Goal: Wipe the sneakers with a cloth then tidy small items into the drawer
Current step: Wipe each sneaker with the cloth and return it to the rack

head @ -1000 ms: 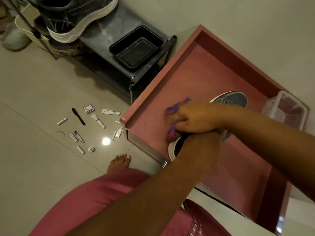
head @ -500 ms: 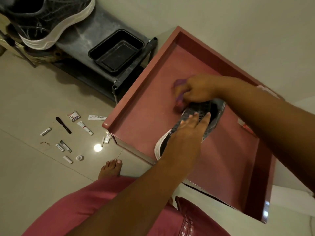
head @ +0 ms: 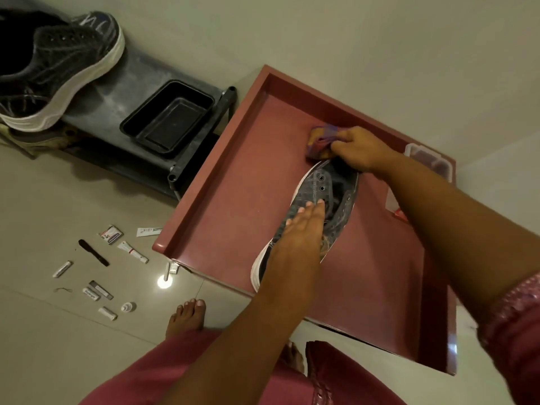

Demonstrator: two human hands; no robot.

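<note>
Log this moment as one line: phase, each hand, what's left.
phase: wiping sneaker | left hand: flat on it | right hand: grips cloth at toe | left: small items on floor

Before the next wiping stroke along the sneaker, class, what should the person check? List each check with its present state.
1. Left hand steadies the sneaker with flat fingers: ok.
2. Right hand grips the cloth: ok.
3. Cloth touching the sneaker's toe end: cannot tell, the hand hides it.
4. Sneaker resting flat in the red tray: ok.
5. Second sneaker wiped: cannot tell.
6. Small items tidied away: not ok, they lie on the floor.
</note>
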